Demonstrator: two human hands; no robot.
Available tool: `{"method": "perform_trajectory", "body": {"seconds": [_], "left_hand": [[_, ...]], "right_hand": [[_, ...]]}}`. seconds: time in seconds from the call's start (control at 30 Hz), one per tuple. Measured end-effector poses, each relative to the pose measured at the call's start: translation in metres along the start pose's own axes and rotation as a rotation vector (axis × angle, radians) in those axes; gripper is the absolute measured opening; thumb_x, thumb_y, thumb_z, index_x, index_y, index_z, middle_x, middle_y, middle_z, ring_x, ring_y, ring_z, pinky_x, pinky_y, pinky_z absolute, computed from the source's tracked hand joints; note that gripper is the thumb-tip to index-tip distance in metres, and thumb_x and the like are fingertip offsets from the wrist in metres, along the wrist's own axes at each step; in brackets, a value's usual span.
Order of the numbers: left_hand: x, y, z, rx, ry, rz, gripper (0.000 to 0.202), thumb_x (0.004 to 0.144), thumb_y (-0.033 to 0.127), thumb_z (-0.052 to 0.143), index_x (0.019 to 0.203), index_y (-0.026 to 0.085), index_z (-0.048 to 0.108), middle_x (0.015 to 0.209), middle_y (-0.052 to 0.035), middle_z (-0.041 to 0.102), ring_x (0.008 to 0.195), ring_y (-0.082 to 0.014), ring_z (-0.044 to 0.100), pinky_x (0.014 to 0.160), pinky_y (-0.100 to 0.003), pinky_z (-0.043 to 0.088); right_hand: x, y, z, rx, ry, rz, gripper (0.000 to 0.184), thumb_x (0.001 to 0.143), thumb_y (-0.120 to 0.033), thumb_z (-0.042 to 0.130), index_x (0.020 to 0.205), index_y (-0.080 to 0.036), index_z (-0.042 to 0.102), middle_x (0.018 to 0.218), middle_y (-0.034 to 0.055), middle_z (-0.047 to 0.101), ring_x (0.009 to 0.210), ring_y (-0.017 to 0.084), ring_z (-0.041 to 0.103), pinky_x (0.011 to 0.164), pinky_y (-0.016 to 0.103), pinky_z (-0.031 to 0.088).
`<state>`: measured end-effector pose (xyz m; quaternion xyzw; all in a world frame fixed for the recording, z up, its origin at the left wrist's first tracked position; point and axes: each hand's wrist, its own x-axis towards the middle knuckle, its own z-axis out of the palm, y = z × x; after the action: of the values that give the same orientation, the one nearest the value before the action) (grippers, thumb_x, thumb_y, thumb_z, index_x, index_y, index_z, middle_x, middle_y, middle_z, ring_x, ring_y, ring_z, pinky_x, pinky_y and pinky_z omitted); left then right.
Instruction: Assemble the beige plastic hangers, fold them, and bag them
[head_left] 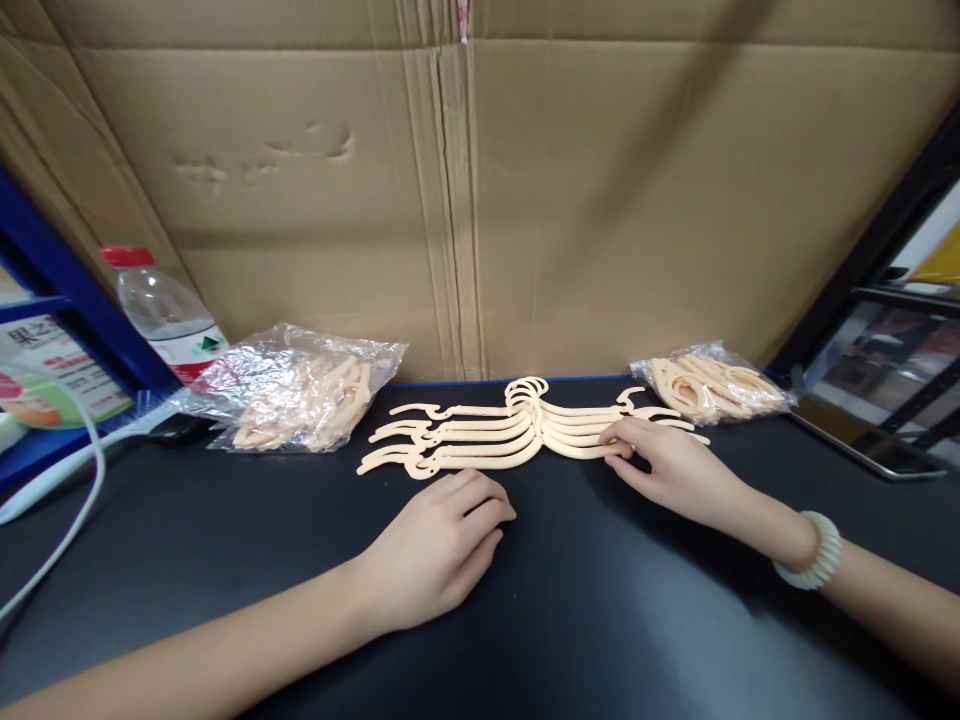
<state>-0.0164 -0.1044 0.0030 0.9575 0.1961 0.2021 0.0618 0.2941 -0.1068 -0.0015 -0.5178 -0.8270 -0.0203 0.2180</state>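
Several cream plastic clothes hangers [487,458] lie overlapping in a fanned row on the black table, with their hooks bunched at the middle back. My right hand [667,465] is closed at the right arm of the nearest hanger, pinching its end between thumb and fingers. The fingers partly cover the right ends of the hangers behind it. In front of the row's left half, my left hand [448,540] rests on the table, fingers loosely bent and slightly apart, holding nothing. A pale coiled band circles my right wrist.
Clear plastic bags of similar cream pieces lie at the left [307,395] and the right [712,385]. A red-capped bottle [169,310], a white cable [97,470] and a blue shelf frame stand left. Cardboard [300,200] walls the back. A phone-like flat device [862,440] lies right.
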Motion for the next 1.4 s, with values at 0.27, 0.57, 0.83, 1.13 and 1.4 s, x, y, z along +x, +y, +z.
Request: {"method": "perform_trajectory", "body": {"seconds": [0.27,0.57,0.83,1.13,1.4], "left_hand": [[0.0014,-0.0004,0.0008,0.004,-0.004,0.002,0.023,0.093,0.011,0.042,0.108,0.015,0.059,0.106,-0.0100,0.062,0.095,-0.0223,0.056,0.084,-0.036,0.049],[0.0009,0.0016,0.0000,0.006,0.002,0.007,0.023,0.093,0.011,0.042,0.108,0.014,0.059,0.106,-0.0100,0.062,0.096,-0.0222,0.056,0.086,-0.036,0.049],[0.0012,0.0016,-0.0003,0.013,0.000,-0.003,0.023,0.093,0.011,0.043,0.107,0.014,0.060,0.105,-0.0101,0.062,0.095,-0.0222,0.057,0.085,-0.037,0.050],[0.0005,0.0020,-0.0004,0.023,-0.004,-0.007,0.024,0.092,0.011,0.042,0.108,0.015,0.060,0.105,-0.0110,0.063,0.095,-0.0228,0.057,0.084,-0.037,0.051],[0.0012,0.0045,-0.0020,0.028,0.009,0.007,0.024,0.092,0.011,0.042,0.107,0.015,0.060,0.104,-0.0104,0.064,0.094,-0.0221,0.059,0.084,-0.036,0.051]], "right_hand": [[0.0001,-0.0037,-0.0025,-0.017,-0.061,0.055,0.009,0.089,-0.021,0.051,0.089,-0.019,0.059,0.064,-0.0021,0.053,0.057,0.016,0.054,0.057,0.027,0.040],[0.0007,-0.0061,-0.0026,-0.022,-0.102,0.099,0.014,0.090,-0.023,0.052,0.094,-0.018,0.064,0.060,-0.0022,0.053,0.052,0.015,0.052,0.053,0.025,0.037],[0.0001,-0.0039,-0.0005,-0.030,-0.088,0.060,0.017,0.092,-0.027,0.053,0.096,-0.019,0.068,0.062,-0.0006,0.058,0.055,0.016,0.056,0.054,0.026,0.040],[-0.0011,0.0006,0.0057,0.048,-0.035,-0.007,0.019,0.095,-0.029,0.052,0.096,-0.021,0.070,0.078,0.0026,0.070,0.068,0.019,0.065,0.062,0.028,0.047],[-0.0003,-0.0011,0.0061,0.068,-0.039,-0.028,0.019,0.096,-0.028,0.051,0.089,-0.022,0.068,0.086,0.0027,0.073,0.075,0.020,0.068,0.067,0.029,0.050]]}}
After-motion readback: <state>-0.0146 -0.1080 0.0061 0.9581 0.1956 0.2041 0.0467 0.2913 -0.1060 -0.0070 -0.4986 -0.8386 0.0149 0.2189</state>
